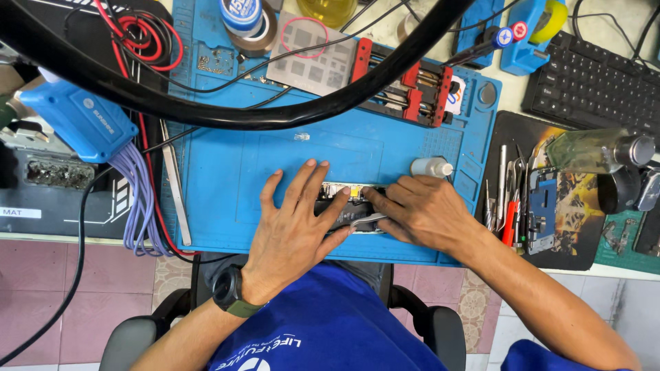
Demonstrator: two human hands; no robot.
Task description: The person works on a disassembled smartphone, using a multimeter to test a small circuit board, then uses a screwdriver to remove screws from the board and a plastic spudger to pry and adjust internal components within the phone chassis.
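Crowded table, blue mat (227,165) mid-frame: left hand (292,223) lies splayed flat on the opened phone (347,206), right hand (423,209) pinches tweezers (368,221) (tip hidden), so a slip could gouge its board.

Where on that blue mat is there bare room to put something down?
The widest bare stretch of the blue mat lies left of the left hand, bordered by the metal ruler. Another lies above the hands, below the red clamp. It is crowded around the opened phone, and among the tools at right.
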